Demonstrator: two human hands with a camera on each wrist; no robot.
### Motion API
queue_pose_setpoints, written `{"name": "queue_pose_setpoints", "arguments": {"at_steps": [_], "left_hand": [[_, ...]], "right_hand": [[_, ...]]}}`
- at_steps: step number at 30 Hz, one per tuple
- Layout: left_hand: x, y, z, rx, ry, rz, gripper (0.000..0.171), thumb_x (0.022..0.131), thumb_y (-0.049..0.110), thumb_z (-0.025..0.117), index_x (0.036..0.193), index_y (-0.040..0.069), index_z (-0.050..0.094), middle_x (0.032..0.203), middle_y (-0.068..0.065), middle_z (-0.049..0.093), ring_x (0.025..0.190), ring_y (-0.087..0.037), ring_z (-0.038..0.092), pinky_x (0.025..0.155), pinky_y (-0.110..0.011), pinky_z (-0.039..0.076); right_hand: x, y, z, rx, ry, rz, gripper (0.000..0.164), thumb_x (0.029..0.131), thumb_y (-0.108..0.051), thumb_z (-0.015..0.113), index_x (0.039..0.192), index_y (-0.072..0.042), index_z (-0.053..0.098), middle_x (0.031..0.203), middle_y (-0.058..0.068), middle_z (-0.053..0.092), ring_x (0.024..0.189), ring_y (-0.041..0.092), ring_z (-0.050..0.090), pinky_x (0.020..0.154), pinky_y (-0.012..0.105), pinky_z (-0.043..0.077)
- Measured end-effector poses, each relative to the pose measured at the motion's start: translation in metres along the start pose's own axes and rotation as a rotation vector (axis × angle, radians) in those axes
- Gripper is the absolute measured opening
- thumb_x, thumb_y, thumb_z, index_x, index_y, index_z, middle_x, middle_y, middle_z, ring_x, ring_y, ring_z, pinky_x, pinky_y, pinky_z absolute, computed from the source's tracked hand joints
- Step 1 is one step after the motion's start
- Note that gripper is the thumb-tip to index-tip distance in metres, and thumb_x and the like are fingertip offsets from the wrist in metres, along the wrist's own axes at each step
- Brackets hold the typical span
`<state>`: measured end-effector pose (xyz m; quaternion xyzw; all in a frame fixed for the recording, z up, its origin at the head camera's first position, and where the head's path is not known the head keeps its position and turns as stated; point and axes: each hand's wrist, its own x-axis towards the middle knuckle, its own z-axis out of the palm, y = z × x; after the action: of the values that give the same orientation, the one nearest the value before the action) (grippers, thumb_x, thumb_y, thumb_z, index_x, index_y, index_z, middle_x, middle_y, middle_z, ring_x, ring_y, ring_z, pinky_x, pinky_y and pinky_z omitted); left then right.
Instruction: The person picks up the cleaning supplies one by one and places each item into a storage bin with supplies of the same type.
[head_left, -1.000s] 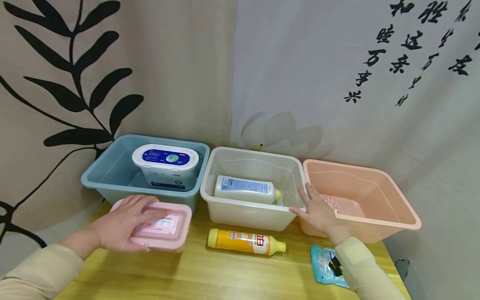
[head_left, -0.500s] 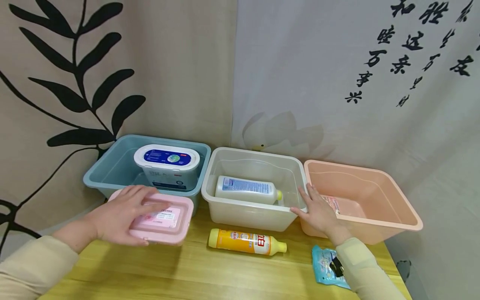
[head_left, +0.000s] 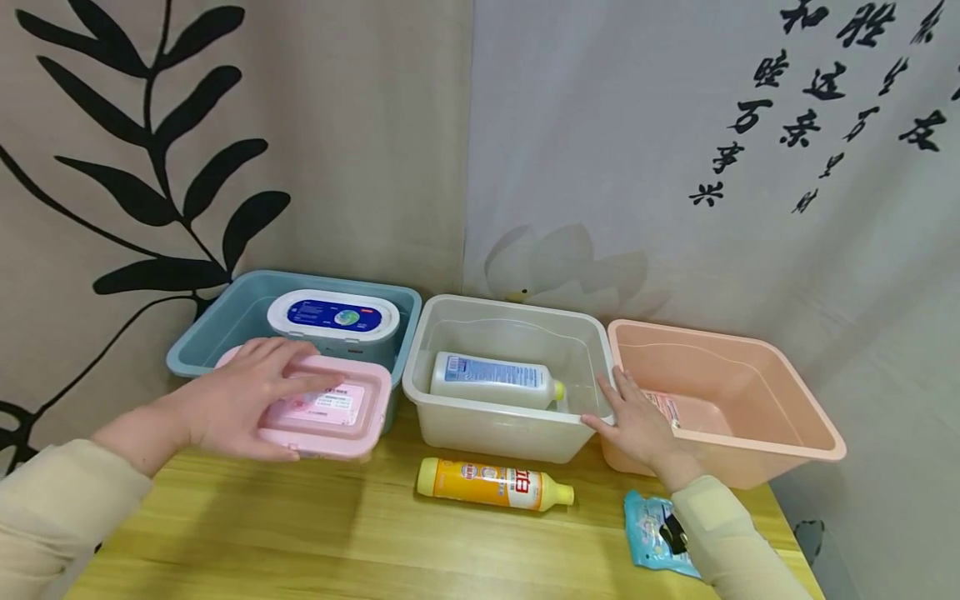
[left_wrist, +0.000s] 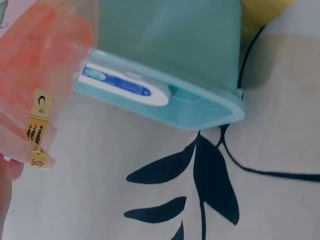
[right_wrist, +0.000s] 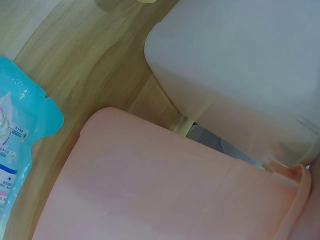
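My left hand (head_left: 240, 400) grips a plastic box with a pink lid (head_left: 330, 425) from above, thumb at the near side, fingers over the lid. The box is held up at the front rim of a blue bin (head_left: 243, 321). Its translucent side (left_wrist: 55, 55) shows orange-pink contents and a yellow tag in the left wrist view. My right hand (head_left: 645, 421), fingers spread, rests on the adjoining rims of a white bin (head_left: 495, 433) and a peach bin (head_left: 757, 450). Only a sliver of that hand shows in the right wrist view.
A white tub with a blue label (head_left: 333, 312) stands in the blue bin. A white bottle (head_left: 487, 383) lies in the white bin. On the wooden table (head_left: 420, 558) lie a yellow bottle (head_left: 487, 483) and a light blue packet (head_left: 648, 533). A curtain hangs behind.
My left hand has lifted the pink-lidded box upward and away, from in front of the blue bin to its front rim. My right hand has stayed in place.
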<state>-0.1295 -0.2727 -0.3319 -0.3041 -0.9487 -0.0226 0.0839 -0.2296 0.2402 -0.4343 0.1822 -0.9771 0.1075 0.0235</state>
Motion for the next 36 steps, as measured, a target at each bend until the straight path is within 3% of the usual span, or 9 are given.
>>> {"name": "queue_pose_setpoints", "arguments": {"at_steps": [14, 20, 27, 36], "left_hand": [[0.019, -0.019, -0.022, 0.039, 0.070, 0.047, 0.080, 0.062, 0.062, 0.074, 0.132, 0.032, 0.050, 0.129, -0.015, 0.046, 0.115, -0.036, 0.039, 0.093, -0.058, 0.033], [0.026, -0.027, -0.026, 0.081, 0.058, 0.015, 0.081, 0.062, 0.065, 0.072, 0.132, 0.032, 0.050, 0.131, -0.015, 0.044, 0.116, -0.037, 0.037, 0.091, -0.061, 0.033], [0.034, -0.041, -0.024, 0.079, 0.126, 0.022, 0.084, 0.056, 0.059, 0.079, 0.129, 0.027, 0.054, 0.126, -0.017, 0.048, 0.112, -0.037, 0.042, 0.089, -0.059, 0.035], [0.047, -0.049, -0.024, 0.090, 0.102, 0.002, 0.083, 0.057, 0.059, 0.077, 0.129, 0.024, 0.055, 0.126, -0.018, 0.047, 0.113, -0.035, 0.039, 0.095, -0.057, 0.031]], "right_hand": [[0.001, 0.001, 0.002, 0.005, 0.006, 0.007, 0.079, 0.088, -0.058, 0.050, 0.145, -0.006, 0.033, 0.154, 0.023, 0.017, 0.142, 0.042, 0.016, 0.107, 0.061, 0.029], [0.001, 0.000, 0.001, 0.004, 0.011, 0.008, 0.078, 0.088, -0.057, 0.051, 0.145, -0.006, 0.034, 0.154, 0.023, 0.018, 0.141, 0.042, 0.017, 0.106, 0.062, 0.030], [0.001, -0.002, -0.001, 0.000, 0.010, 0.006, 0.078, 0.088, -0.056, 0.051, 0.145, -0.006, 0.034, 0.153, 0.024, 0.018, 0.141, 0.042, 0.017, 0.105, 0.061, 0.031], [0.001, -0.001, 0.000, -0.005, 0.015, 0.006, 0.077, 0.088, -0.056, 0.052, 0.145, -0.006, 0.034, 0.153, 0.024, 0.019, 0.141, 0.043, 0.018, 0.104, 0.063, 0.032]]}}
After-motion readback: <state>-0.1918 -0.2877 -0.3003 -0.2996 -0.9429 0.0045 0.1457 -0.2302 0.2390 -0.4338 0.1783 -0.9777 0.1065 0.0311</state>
